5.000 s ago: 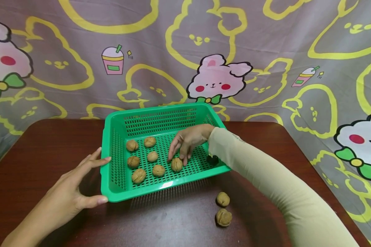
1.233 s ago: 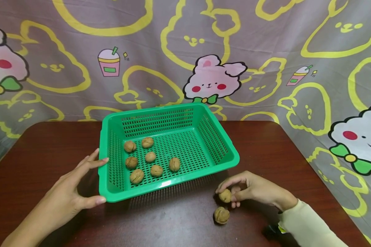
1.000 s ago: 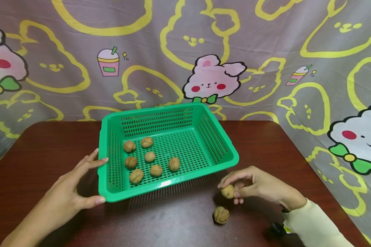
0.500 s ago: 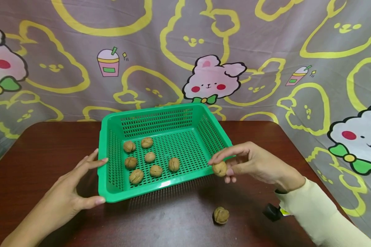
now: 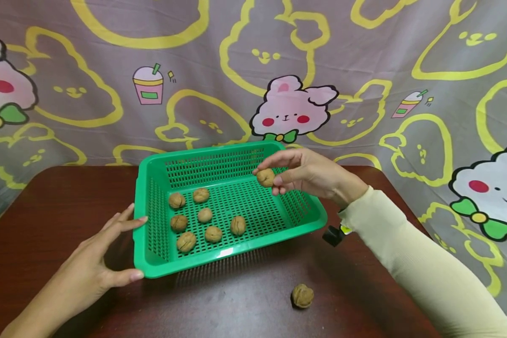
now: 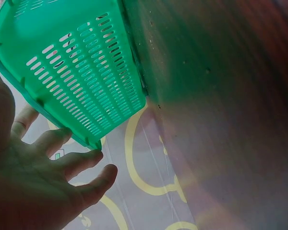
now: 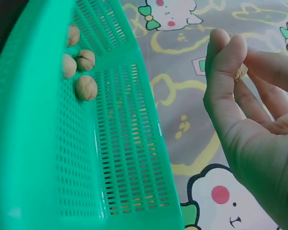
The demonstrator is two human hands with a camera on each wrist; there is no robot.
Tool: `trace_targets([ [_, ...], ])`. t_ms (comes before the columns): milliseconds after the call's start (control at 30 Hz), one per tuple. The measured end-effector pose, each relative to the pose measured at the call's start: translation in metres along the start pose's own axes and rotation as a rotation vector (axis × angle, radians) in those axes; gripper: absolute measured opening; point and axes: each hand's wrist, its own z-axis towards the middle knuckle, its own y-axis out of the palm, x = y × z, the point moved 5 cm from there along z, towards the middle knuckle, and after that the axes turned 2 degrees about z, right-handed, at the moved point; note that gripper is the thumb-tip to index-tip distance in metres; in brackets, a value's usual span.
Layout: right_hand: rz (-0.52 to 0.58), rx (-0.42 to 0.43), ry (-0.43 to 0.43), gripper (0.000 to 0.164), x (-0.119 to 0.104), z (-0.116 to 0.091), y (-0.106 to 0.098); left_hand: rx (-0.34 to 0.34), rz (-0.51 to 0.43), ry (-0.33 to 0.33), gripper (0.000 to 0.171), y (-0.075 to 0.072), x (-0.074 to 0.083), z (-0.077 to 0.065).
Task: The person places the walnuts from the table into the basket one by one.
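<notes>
My right hand [image 5: 312, 173] pinches a tan walnut [image 5: 265, 178] between thumb and fingers, held up over the right part of a green plastic basket [image 5: 236, 249]. From the right wrist view only a sliver of this walnut [image 7: 240, 72] shows behind the fingers. Several walnuts lie on the basket's perforated floor, mostly toward its left, the rightmost walnut [image 5: 238, 226] near the middle. At the basket's left end, my left hand [image 5: 88, 258] spreads its fingers and thumb against the rim. The left wrist view shows those fingers [image 6: 81, 163] extended along the basket's outer edge.
One more walnut [image 5: 302, 295] sits on the dark reddish table [image 5: 219, 305], in front of the basket's right side. A patterned cloth [image 5: 219, 65] hangs behind the table. A small black piece [image 5: 333, 236] sticks out under the right sleeve.
The right hand left one walnut in the basket, picked another off the table and carried it up and left over the basket. The left hand stays at the rim.
</notes>
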Motion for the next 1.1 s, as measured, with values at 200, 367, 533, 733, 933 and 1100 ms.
trace_targets([
  [200, 0.04, -0.011, 0.02, 0.036, -0.003, 0.031, 0.0, 0.005, -0.007, 0.008, 0.099, -0.001, 0.0, -0.001],
  [367, 0.063, -0.024, 0.041, 0.033, 0.002, 0.057, -0.003, 0.008, -0.004, 0.008, 0.1, -0.002, -0.001, -0.001],
  [533, 0.072, -0.03, 0.072, 0.029, 0.015, 0.082, -0.01, 0.007, -0.004, 0.007, 0.1, -0.002, 0.001, -0.001],
  [733, 0.069, -0.043, 0.145, 0.028, 0.037, 0.102, -0.01, -0.001, 0.011, 0.001, 0.099, -0.003, 0.004, 0.001],
  [933, -0.006, -0.079, 0.226, 0.027, 0.059, 0.115, -0.006, 0.012, 0.01, 0.009, 0.1, -0.001, 0.005, 0.001],
  [1100, -0.089, -0.123, 0.298, 0.027, 0.074, 0.119, -0.001, 0.019, 0.022, 0.006, 0.1, -0.001, 0.005, 0.0],
])
